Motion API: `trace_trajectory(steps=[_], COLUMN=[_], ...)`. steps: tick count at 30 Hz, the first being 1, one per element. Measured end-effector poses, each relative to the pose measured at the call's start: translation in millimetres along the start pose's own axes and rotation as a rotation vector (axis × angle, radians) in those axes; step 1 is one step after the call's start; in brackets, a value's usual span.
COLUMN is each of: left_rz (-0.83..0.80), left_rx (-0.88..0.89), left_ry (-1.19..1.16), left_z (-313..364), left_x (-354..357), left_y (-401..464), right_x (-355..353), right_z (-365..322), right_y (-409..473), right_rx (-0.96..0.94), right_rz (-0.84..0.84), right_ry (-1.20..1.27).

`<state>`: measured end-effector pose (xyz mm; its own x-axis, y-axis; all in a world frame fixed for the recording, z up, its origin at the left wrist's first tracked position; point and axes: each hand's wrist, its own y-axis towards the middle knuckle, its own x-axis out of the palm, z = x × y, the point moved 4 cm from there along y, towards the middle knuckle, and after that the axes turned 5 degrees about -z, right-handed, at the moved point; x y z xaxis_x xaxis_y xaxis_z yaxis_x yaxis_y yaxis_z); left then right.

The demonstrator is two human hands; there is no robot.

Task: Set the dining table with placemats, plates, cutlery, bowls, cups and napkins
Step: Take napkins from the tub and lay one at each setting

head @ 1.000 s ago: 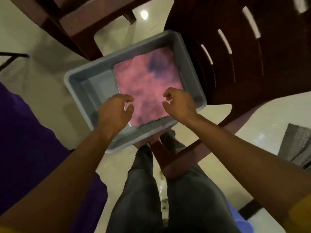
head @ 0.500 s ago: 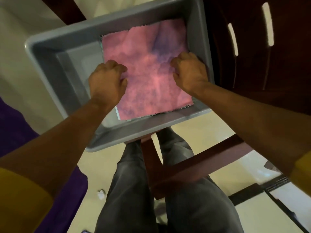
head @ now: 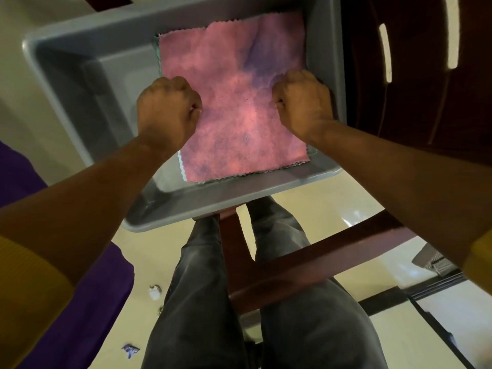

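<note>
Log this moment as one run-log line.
step: napkin pickup | left hand: grips pink cloth left edge | right hand: grips right edge | cloth: lying in grey bin

The grey tub (head: 80, 83) is cut off at the top edge, and both hands' fingertips are hidden.

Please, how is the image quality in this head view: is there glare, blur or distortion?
Head view: soft overall, the pink cloth looks blotchy; bright glare on the glossy floor at right; wide-angle bending stretches the forearms and grey tub; both hands stay fairly sharp.
</note>
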<state>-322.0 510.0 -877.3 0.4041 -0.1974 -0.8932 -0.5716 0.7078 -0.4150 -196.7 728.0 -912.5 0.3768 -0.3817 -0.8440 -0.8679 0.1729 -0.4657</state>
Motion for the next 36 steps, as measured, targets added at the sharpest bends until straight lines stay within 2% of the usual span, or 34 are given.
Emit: trace_trajectory(steps=[14, 25, 31, 33, 36], left_rz=[0.029, 0.064, 0.007, 0.043, 0.19], left_rx=[0.056, 0.115, -0.025, -0.057, 0.014], left_ry=[-0.037, -0.107, -0.153, -0.192, -0.253], left_z=[5, 11, 21, 23, 29], left_x=[-17, -64, -118, -140, -181], left_y=[-13, -57, -86, -98, -125], right_x=[-24, -89, -150, -173, -207], right_z=[2, -14, -35, -42, -56], right_y=[-10, -57, -87, -99, -120], right_rx=[-0.056, -0.154, -0.229, -0.264, -0.318], right_rz=[0.001, -0.006, 0.019, 0.032, 0.064], right_ry=[-0.008, 0.115, 0.165, 0.198, 0.27])
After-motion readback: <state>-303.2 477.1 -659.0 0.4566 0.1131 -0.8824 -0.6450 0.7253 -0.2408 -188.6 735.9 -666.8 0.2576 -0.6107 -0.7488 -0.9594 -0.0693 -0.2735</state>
